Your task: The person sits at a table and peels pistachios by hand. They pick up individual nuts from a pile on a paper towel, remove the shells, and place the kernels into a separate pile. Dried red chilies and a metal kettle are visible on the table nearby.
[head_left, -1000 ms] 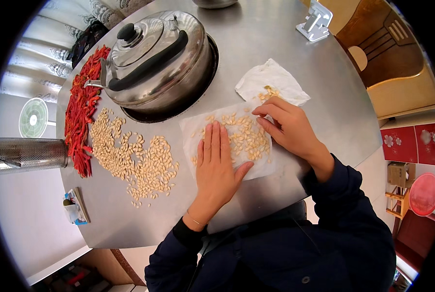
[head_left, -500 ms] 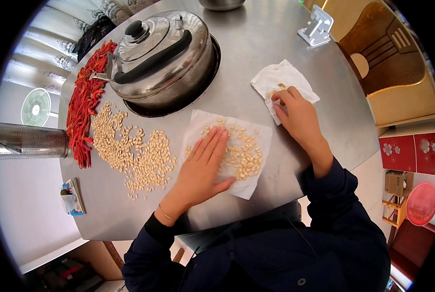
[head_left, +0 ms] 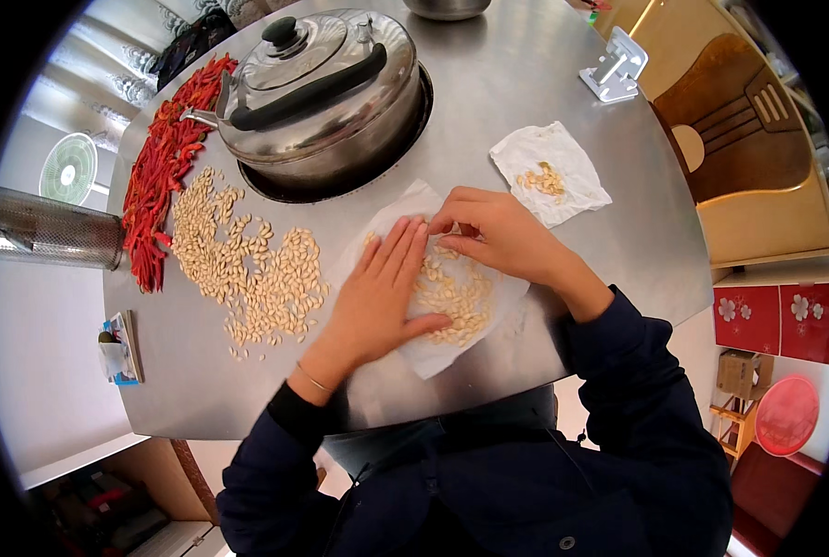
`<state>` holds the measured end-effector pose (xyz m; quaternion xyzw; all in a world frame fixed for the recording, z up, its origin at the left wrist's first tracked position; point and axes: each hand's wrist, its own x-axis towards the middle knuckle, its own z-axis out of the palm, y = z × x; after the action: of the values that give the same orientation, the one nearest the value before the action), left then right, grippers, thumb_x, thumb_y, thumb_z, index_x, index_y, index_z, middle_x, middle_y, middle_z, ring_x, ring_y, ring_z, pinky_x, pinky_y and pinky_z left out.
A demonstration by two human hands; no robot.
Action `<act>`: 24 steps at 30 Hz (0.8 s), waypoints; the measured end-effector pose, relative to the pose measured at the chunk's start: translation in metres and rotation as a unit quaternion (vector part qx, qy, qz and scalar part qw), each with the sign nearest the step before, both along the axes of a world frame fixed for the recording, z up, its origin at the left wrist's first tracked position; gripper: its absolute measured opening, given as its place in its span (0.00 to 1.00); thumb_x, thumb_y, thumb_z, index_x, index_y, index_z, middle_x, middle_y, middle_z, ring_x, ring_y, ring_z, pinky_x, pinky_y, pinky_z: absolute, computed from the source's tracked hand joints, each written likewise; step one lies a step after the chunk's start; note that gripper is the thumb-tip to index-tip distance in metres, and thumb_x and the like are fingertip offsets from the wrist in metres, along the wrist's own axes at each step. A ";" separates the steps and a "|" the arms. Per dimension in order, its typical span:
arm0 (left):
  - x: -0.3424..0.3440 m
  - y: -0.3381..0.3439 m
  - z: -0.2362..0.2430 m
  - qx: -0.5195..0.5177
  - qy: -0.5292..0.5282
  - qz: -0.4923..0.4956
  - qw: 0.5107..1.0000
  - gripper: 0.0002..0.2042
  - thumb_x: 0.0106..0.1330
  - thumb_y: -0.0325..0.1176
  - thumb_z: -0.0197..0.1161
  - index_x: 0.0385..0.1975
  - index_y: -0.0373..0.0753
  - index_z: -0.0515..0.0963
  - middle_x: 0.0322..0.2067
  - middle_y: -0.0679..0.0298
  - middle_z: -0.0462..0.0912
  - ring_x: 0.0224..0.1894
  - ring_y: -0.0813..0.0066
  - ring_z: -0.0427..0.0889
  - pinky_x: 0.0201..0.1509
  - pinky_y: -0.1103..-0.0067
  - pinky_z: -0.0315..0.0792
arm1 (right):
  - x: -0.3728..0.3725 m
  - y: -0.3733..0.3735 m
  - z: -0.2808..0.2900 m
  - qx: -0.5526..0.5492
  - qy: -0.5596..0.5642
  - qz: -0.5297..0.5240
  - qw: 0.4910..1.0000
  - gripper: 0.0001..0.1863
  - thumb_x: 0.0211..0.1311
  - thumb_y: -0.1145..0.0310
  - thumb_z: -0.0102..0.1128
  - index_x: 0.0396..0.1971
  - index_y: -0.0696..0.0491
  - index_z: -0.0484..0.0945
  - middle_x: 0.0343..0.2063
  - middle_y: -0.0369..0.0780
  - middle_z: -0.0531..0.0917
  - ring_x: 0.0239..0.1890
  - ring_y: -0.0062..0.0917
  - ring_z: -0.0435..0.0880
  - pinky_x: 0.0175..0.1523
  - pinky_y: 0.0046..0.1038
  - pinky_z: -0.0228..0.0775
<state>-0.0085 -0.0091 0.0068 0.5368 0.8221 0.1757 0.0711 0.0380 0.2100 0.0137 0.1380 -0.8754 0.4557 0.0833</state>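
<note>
My left hand lies flat with its fingers stretched out on a white paper sheet, covering part of the pumpkin seeds spread over it. Close to the left fingertips, my right hand bends its fingers into a pinch above the same sheet. Whatever is between those fingertips is hidden. A smaller crumpled white tissue, with a little heap of seeds and bits in its middle, rests to the right, beyond my right hand. Left of my left hand, a large heap of pumpkin seeds covers the bare metal tabletop.
A steel kettle with a black handle stands in a round recess of the metal table. Red dried chillies line the left edge. A white phone stand is at the far right, with a wooden chair beyond.
My right hand has moved left from the small tissue to the larger sheet beside my left hand, uncovering the small heap. My left hand stays flat on the sheet.
</note>
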 end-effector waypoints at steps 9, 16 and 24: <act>-0.010 -0.003 0.024 0.111 -0.131 0.065 0.983 0.37 0.54 0.37 0.70 0.63 0.33 0.62 0.64 0.49 0.62 0.68 0.53 0.59 0.68 0.68 0.58 | -0.001 -0.002 -0.012 0.008 -0.003 -0.087 0.996 0.08 0.59 0.77 0.58 0.38 0.56 0.79 0.31 0.40 0.78 0.29 0.31 0.78 0.36 0.28 0.70; 0.001 0.020 -0.015 0.112 -0.011 0.124 0.986 0.36 0.58 0.42 0.66 0.63 0.30 0.60 0.66 0.51 0.60 0.69 0.57 0.57 0.69 0.64 0.54 | -0.006 -0.017 -0.005 0.014 0.034 -0.099 0.994 0.08 0.56 0.78 0.60 0.37 0.57 0.79 0.30 0.40 0.78 0.30 0.29 0.79 0.35 0.25 0.71; 0.005 0.023 -0.020 0.061 0.020 0.139 0.988 0.43 0.57 0.53 0.64 0.67 0.31 0.56 0.68 0.54 0.56 0.72 0.59 0.52 0.71 0.63 0.46 | -0.006 -0.025 -0.016 0.092 0.023 -0.121 0.988 0.08 0.53 0.76 0.64 0.34 0.55 0.77 0.33 0.40 0.75 0.31 0.34 0.80 0.36 0.31 0.72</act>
<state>-0.0040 0.0142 -0.0129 0.4240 0.8778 0.2230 -0.0036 0.0321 0.1849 -0.0021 0.0492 -0.9218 0.3561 0.1448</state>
